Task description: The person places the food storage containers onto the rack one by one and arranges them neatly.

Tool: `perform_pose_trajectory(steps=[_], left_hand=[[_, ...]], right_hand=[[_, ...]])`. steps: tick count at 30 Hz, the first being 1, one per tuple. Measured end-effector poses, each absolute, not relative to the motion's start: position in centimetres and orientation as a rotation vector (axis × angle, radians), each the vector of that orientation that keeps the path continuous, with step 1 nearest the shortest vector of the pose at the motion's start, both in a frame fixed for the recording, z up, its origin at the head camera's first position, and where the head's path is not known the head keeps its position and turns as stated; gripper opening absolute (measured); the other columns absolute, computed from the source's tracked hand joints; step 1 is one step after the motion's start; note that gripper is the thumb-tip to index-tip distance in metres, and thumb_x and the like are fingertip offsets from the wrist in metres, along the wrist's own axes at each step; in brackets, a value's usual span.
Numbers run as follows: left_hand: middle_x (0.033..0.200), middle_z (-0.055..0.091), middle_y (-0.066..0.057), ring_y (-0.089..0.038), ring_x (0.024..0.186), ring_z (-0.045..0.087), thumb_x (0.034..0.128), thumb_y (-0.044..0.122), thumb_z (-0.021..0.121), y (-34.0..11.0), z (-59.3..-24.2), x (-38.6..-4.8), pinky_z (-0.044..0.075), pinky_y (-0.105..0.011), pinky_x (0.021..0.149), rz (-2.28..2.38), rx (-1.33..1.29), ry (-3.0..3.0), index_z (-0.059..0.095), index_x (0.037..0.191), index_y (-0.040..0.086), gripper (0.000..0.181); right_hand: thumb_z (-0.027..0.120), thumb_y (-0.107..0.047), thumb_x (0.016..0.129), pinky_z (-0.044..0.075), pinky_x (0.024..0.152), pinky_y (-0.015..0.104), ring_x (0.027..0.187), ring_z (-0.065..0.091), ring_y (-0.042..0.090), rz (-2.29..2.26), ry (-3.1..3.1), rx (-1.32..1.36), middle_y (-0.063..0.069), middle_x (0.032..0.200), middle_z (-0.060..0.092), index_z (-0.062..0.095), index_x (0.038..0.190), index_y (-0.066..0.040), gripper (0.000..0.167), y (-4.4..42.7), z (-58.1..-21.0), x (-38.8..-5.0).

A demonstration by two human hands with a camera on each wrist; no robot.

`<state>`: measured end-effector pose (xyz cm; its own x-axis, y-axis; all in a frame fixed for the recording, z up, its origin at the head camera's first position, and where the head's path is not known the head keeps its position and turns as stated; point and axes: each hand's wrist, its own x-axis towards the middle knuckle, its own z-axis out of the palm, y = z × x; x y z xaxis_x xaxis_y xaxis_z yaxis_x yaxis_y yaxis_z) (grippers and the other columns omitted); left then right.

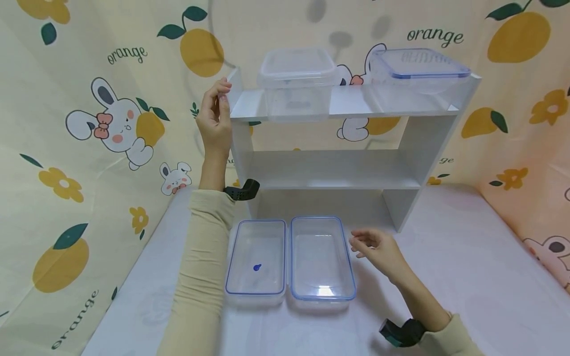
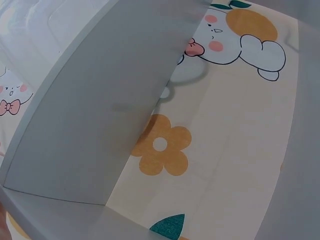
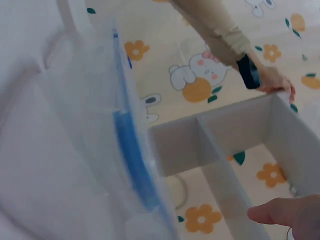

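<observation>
My left hand [image 1: 215, 118] is at the upper left corner of a white shelf [image 1: 329, 170], its fingers curled round the edge of the side panel; in the right wrist view the same hand [image 3: 275, 81] lies over that corner. My right hand [image 1: 380, 251] holds nothing, fingers loosely bent, just right of a clear container with a blue-rimmed lid [image 1: 318, 257]. A second such container [image 1: 257, 247] stands left of it, with a small blue mark. In the right wrist view part of my right hand [image 3: 287, 212] shows at the lower right.
On the shelf's top board stand a clear container with a whitish lid [image 1: 297, 84] at the left and a blue-rimmed container [image 1: 420, 69] at the right. A white cloth [image 1: 463, 277] covers the table. Patterned fabric [image 1: 133, 198] hangs behind and at the sides.
</observation>
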<state>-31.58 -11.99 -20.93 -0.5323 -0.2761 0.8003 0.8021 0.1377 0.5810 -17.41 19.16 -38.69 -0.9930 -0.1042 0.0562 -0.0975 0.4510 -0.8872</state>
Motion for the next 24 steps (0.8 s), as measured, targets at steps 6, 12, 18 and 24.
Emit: perform_pose_trajectory(steps=[6, 12, 18, 24], left_hand=[[0.124, 0.058, -0.032, -0.023, 0.129, 0.056, 0.0966, -0.003, 0.041, -11.8, -20.9, -31.5, 0.044, -0.028, 0.113, -1.557, -0.524, -1.514, 0.056, 0.106, -0.014, 0.021], [0.124, 0.058, -0.032, -0.022, 0.129, 0.056, 0.0969, -0.002, 0.042, -11.8, -20.9, -31.6, 0.044, -0.028, 0.113, -1.572, -0.532, -1.512, 0.056, 0.106, -0.013, 0.02], [0.124, 0.058, -0.033, -0.023, 0.129, 0.056, 0.0968, -0.004, 0.042, -11.7, -20.9, -31.4, 0.044, -0.028, 0.113, -1.568, -0.517, -1.51, 0.056, 0.106, -0.015, 0.02], [0.124, 0.058, -0.033, -0.024, 0.13, 0.055, 0.0968, -0.004, 0.042, -11.7, -20.9, -31.2, 0.043, -0.027, 0.113, -1.568, -0.517, -1.511, 0.055, 0.106, -0.016, 0.02]], right_hand=[[0.063, -0.019, 0.092, 0.059, 0.064, 0.02, 0.074, 0.065, 0.01, -1.533, 2.585, -0.158, 0.023, 0.099, 0.068, 0.056, 0.118, 0.012, 0.041, 19.9, -40.2, -17.8], [0.066, -0.022, 0.09, 0.061, 0.065, 0.026, 0.071, 0.067, 0.013, -1.511, 2.46, -0.166, 0.018, 0.091, 0.069, 0.053, 0.115, 0.014, 0.045, 20.5, -41.3, -18.4], [0.067, -0.024, 0.089, 0.062, 0.073, 0.031, 0.077, 0.066, 0.011, -1.557, 2.188, -0.181, 0.005, 0.093, 0.067, 0.048, 0.121, 0.015, 0.054, 20.8, -42.2, -19.0], [0.066, -0.026, 0.089, 0.059, 0.071, 0.024, 0.078, 0.066, 0.008, -1.591, 2.063, -0.163, -0.005, 0.087, 0.067, 0.049, 0.117, 0.012, 0.05, 21.0, -42.8, -19.4]])
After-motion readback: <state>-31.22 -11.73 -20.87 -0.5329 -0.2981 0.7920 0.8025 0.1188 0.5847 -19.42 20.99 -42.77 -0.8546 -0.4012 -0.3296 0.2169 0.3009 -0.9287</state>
